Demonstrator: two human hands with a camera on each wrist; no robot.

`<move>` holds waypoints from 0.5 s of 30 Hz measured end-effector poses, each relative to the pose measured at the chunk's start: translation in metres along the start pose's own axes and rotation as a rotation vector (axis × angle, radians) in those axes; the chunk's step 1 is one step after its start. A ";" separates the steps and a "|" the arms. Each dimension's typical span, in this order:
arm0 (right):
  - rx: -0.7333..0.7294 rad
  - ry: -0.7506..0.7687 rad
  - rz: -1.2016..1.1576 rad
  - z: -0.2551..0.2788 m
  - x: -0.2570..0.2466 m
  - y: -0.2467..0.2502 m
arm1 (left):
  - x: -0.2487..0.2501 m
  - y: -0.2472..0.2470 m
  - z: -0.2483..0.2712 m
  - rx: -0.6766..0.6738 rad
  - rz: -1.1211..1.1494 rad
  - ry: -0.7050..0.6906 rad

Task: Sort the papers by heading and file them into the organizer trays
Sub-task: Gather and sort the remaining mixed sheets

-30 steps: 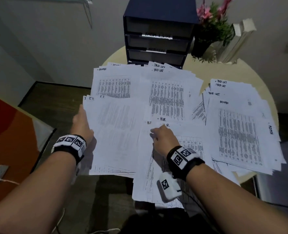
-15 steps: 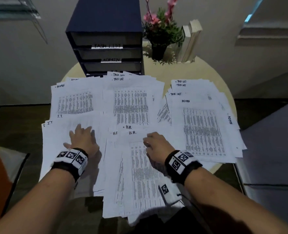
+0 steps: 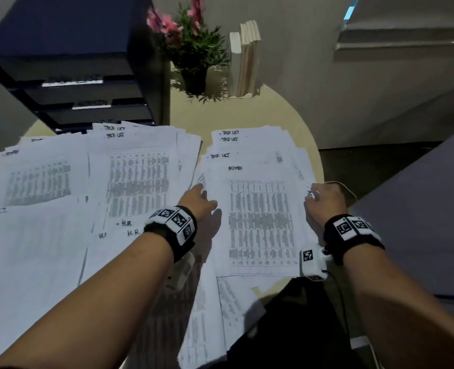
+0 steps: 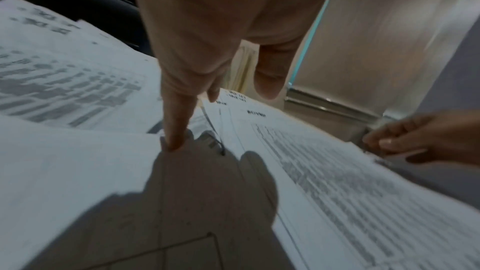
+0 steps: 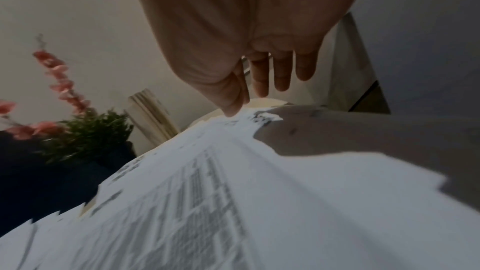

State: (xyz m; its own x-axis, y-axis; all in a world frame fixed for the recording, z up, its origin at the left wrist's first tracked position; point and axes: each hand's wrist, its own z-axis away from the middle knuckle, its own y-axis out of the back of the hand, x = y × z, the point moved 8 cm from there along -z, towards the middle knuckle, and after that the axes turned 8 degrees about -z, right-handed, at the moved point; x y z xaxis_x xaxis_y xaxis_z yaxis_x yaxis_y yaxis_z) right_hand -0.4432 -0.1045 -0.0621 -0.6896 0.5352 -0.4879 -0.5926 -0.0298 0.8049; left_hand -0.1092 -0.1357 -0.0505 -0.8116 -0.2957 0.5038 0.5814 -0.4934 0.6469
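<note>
Flanking the ADMIN stack, left hand flat, right hand pinching.

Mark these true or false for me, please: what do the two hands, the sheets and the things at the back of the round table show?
1. Both hands are at the right-hand stack of white printed papers. True.
2. The top sheet of that stack is headed H.R. False: it reads ADMIN.
3. The right hand pinches the stack's right edge. True.
4. The left hand is a closed fist. False: its fingers are extended, one fingertip touching paper.
5. A pot plant with pink flowers stands right of the dark blue drawer organizer. True.
</note>
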 end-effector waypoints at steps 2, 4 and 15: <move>-0.045 -0.031 -0.006 -0.011 0.018 -0.003 | 0.006 -0.019 -0.009 -0.002 -0.083 0.033; -0.058 -0.031 -0.016 -0.015 0.023 -0.005 | 0.011 -0.033 -0.014 0.008 -0.126 0.052; -0.051 -0.190 -0.444 -0.009 0.069 0.028 | 0.074 -0.079 -0.004 0.004 -0.219 -0.164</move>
State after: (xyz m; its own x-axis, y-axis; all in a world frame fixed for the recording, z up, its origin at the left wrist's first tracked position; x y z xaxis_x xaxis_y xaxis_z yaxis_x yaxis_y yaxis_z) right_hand -0.5117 -0.0760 -0.0763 -0.2804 0.6498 -0.7065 -0.8351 0.1977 0.5133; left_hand -0.2151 -0.1219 -0.0662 -0.8981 -0.0456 0.4374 0.3933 -0.5281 0.7526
